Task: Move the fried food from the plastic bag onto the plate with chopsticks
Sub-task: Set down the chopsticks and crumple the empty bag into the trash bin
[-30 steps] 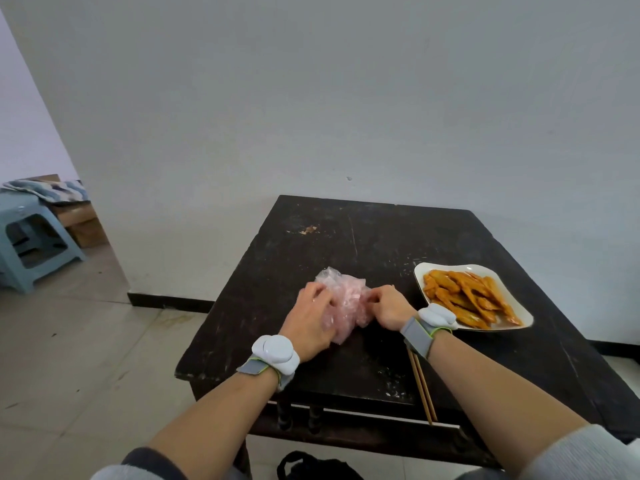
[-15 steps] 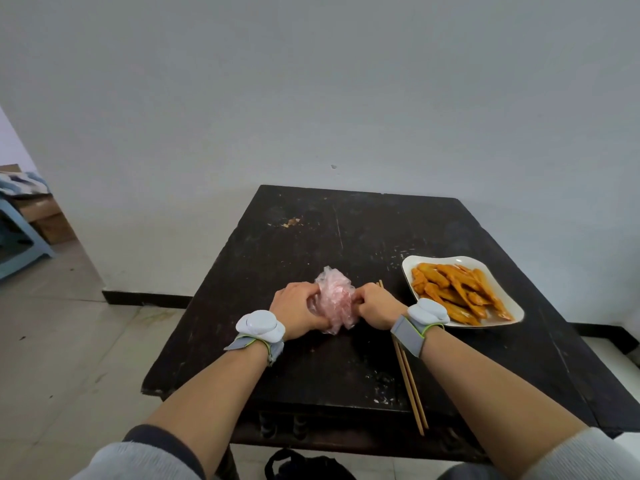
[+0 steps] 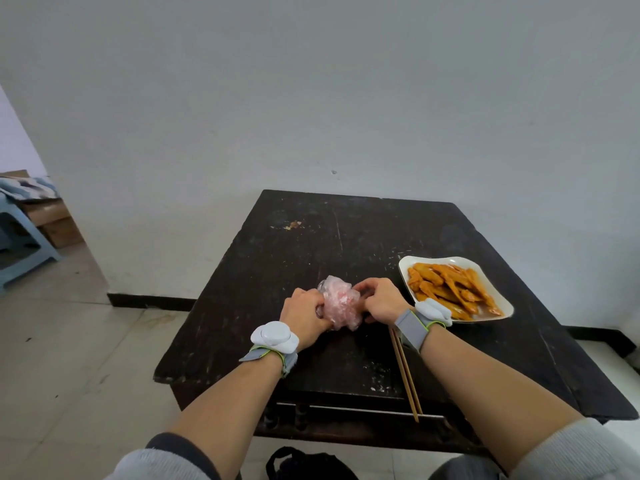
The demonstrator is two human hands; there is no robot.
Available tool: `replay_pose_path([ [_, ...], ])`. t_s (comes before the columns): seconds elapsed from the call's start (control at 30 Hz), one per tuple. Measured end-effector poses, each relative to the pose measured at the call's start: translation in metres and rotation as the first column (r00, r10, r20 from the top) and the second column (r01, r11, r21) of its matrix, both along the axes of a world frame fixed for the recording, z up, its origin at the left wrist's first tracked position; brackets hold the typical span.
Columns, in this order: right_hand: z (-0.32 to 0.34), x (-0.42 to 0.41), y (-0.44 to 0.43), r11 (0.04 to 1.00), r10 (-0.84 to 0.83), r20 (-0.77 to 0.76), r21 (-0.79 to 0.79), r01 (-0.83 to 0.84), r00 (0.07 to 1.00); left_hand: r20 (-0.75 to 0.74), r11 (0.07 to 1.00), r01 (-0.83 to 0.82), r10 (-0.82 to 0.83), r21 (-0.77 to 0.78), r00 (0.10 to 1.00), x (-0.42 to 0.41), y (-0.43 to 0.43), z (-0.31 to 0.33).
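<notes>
A crumpled pinkish clear plastic bag [image 3: 340,301] lies bunched into a ball on the dark table [image 3: 346,237]. My left hand [image 3: 304,315] grips its left side with curled fingers, and my right hand [image 3: 379,299] grips its right side. To the right, a white plate [image 3: 498,306] holds a pile of orange fried food [image 3: 450,289]. A pair of wooden chopsticks [image 3: 405,375] lies on the table under my right wrist, reaching to the near edge. Nothing of the bag's inside shows.
The table stands against a white wall. A blue stool [image 3: 20,240] and cardboard boxes [image 3: 55,220] are at far left on the tiled floor. A dark bag [image 3: 304,462] sits on the floor below the table's near edge.
Both hands have squeezed the bag into a tighter ball between them. The camera view has shifted, so the table sits differently in frame.
</notes>
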State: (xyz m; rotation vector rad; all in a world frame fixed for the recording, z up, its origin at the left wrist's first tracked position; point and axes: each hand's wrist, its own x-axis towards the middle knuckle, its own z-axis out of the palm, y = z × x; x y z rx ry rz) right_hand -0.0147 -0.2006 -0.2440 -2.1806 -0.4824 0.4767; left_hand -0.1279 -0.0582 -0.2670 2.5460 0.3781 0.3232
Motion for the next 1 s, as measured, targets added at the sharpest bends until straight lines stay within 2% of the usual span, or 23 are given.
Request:
replay_pose_path([
  [0.2, 0.007, -0.021, -0.013, 0.998, -0.007, -0.063, -0.056, 0.004, 0.998, -0.057, 1.0, -0.02, 0.021, 0.011, 0.998, -0.035, -0.012, 0.007],
  [0.33, 0.009, -0.05, -0.019, 0.994, 0.052, -0.041, -0.098, -0.056, 0.998, -0.083, 1.0, -0.026, 0.026, -0.002, 0.996, -0.065, -0.021, 0.008],
  [0.5, 0.003, -0.091, -0.029, 0.983, 0.141, 0.052, -0.122, -0.134, 0.989, -0.027, 1.0, -0.028, 0.028, 0.003, 0.999, -0.114, -0.034, 0.005],
  [0.67, -0.012, -0.128, -0.045, 0.974, 0.193, 0.284, -0.171, -0.149, 0.939, 0.04, 0.999, -0.03, 0.028, 0.027, 0.999, -0.158, -0.049, -0.005],
  [0.83, -0.026, -0.156, -0.06, 0.98, 0.189, 0.395, -0.13, -0.15, 0.899, -0.046, 0.989, -0.104, 0.109, 0.101, 0.993, -0.187, -0.057, -0.025],
  [1.0, -0.06, -0.179, -0.074, 0.977, 0.202, 0.336, -0.132, -0.166, 0.92, -0.156, 0.986, -0.072, 0.096, 0.153, 0.983, -0.205, -0.066, -0.063],
])
